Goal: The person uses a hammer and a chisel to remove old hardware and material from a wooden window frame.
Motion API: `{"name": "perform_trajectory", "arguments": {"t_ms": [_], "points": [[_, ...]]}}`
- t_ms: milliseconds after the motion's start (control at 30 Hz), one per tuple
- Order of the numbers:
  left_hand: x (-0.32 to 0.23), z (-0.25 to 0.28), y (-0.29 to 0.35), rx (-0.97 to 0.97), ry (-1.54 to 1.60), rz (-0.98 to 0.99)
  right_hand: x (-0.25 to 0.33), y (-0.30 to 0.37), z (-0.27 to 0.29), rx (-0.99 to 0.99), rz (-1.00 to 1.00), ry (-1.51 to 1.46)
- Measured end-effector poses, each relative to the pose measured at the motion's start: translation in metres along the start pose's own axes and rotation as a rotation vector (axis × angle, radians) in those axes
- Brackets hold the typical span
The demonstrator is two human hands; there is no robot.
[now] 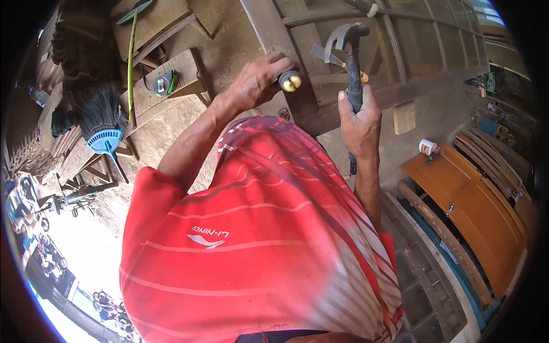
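Observation:
My right hand (361, 117) is wrapped round the dark grip of a claw hammer (353, 60), its metal head up. My left hand (258, 82) is closed round a tool handle with a black and yellow butt end (291, 81); the rest of that tool is hidden. Both hands are over the near edge of a brown wooden frame with glass panes (313, 97). On the pane behind the hammer lies a flat-bladed tool (322, 55), partly covered by it. Something yellow (364, 76) shows beside the hammer's neck.
To the left, a green-and-black tape measure (164, 83) rests on a wooden bench (186, 68). A broom with a blue head (104, 140) stands near it. At right are an orange-brown wooden panel (474, 211) and a white can (426, 147). Motorbikes (48, 251) stand far left.

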State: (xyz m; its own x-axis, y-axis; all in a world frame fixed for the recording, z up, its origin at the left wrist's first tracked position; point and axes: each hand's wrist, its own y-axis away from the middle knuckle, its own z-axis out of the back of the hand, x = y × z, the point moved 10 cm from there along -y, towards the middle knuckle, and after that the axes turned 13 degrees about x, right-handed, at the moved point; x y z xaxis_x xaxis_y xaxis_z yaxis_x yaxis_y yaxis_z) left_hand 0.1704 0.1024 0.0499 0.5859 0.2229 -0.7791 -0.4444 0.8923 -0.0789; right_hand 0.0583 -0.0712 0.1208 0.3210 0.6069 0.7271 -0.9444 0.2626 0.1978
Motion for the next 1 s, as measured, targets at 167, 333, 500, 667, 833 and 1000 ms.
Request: {"name": "perform_trajectory", "arguments": {"t_ms": [167,333,500,667,833,1000], "points": [[0.029,-0.011,0.041,-0.288,0.226,0.076,-0.019,0.013,-0.016,0.049,-0.077,-0.076],[0.062,0.008,0.047,-0.552,0.558,0.278,-0.033,0.026,-0.015,0.006,-0.101,-0.090],[0.064,0.016,0.043,-0.609,0.495,0.332,-0.047,0.034,-0.011,-0.019,-0.118,-0.126],[0.075,0.030,0.047,-0.634,0.479,0.474,-0.058,0.037,-0.015,0.003,-0.134,-0.128],[0.074,0.031,0.041,-0.638,0.419,0.503,-0.050,0.031,-0.024,0.074,-0.148,-0.115],[0.057,0.035,0.023,-0.577,0.294,0.478,-0.023,0.014,-0.021,0.110,-0.009,-0.014]]}}
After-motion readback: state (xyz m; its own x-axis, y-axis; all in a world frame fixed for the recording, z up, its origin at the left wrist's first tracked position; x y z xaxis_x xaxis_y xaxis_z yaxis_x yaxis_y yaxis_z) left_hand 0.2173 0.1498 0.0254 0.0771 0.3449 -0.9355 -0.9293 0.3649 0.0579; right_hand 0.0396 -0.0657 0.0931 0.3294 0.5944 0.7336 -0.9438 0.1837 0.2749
